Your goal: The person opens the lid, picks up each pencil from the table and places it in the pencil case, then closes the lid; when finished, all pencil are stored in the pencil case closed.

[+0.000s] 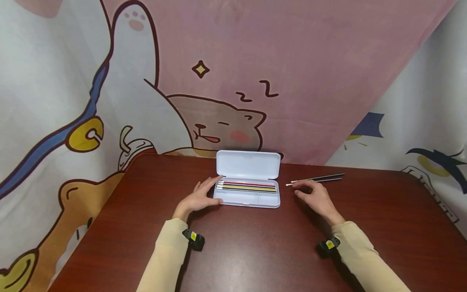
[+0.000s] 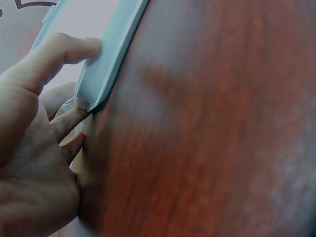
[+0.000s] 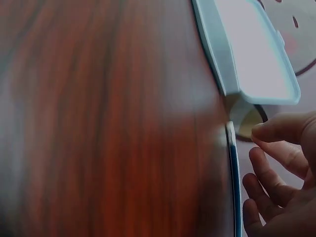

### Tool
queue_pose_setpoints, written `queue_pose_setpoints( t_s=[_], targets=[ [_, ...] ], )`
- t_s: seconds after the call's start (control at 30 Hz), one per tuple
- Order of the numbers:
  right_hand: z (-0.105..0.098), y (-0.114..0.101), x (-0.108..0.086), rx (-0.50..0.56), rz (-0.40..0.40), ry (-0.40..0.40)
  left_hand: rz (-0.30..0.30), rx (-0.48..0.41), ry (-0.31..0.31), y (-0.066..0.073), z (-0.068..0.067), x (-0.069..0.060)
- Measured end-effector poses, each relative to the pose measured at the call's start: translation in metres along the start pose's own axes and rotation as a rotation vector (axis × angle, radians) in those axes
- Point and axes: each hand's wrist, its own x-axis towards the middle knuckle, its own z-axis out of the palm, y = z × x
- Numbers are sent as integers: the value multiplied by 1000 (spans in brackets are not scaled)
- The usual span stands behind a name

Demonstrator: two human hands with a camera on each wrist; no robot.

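A white pencil case [image 1: 240, 198] lies on the table with its lid [image 1: 248, 164] raised at the back. Several pencils [image 1: 248, 186], among them red, yellow and black ones, lie side by side in its rear compartment. My left hand [image 1: 198, 198] holds the case's left end, thumb at the front corner and fingers toward the back. To the right of the case, my right hand [image 1: 317, 198] hovers by two loose pencils, one black [image 1: 335, 175] and one blue [image 3: 234, 168]. Its fingers are loosely bent, and the right wrist view shows a gap between them and the blue pencil.
The brown wooden table [image 1: 248, 251] reaches back to a hanging cloth [image 1: 310, 81] printed with cartoon animals. Each wrist carries a small black camera, the left one [image 1: 197, 241] and the right one [image 1: 324, 248].
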Motion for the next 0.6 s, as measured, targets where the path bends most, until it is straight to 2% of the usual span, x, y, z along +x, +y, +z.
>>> queue_pose_setpoints(
  t_s=[0.37,0.6],
  targets=[
    [-37,27,-7,-96,46,22,11,4,-2,0,0,0],
    [-56,41,-8,-105,44,51,12,1,-4,0,0,0]
  ],
)
